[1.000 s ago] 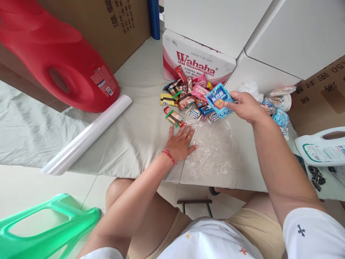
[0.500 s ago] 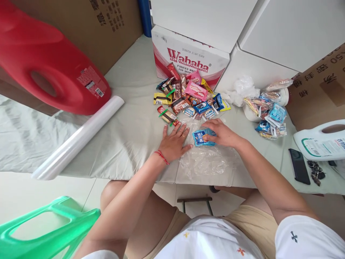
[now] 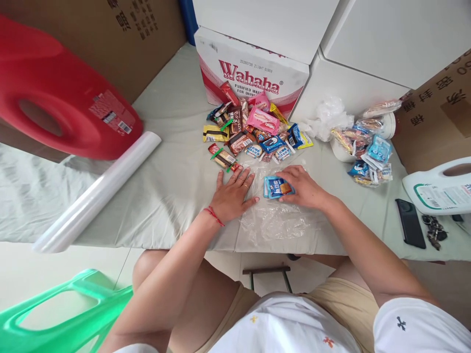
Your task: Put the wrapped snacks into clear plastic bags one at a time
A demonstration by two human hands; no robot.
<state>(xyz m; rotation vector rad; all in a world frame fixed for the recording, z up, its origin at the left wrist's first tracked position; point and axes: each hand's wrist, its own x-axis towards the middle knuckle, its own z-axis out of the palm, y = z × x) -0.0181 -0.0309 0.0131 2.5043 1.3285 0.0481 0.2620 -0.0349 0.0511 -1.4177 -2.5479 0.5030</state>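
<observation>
Two or more flat blue packets lie crosswise on crinkled clear plastic; right hand, fingers half-curled, cups their right end, grip unclear; left hand spread, empty.

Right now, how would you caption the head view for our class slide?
Right hand on blue packets atop clear plastic film, left hand at its edge, wrapped snacks heaped beyond.

Far-middle white-red carton is reading "Wahaha®", "PURIFIED WAT…", "FOR DRIN…"; number line above is blurring. Far pink wrapper is showing "nabati". Far-right brown carton is carrying "50", 密封桶, 汤. Far-left brown carton is showing cropped Chinese characters. Near blue packet, left red jug, right white bottle are bearing print too small to read.
</observation>
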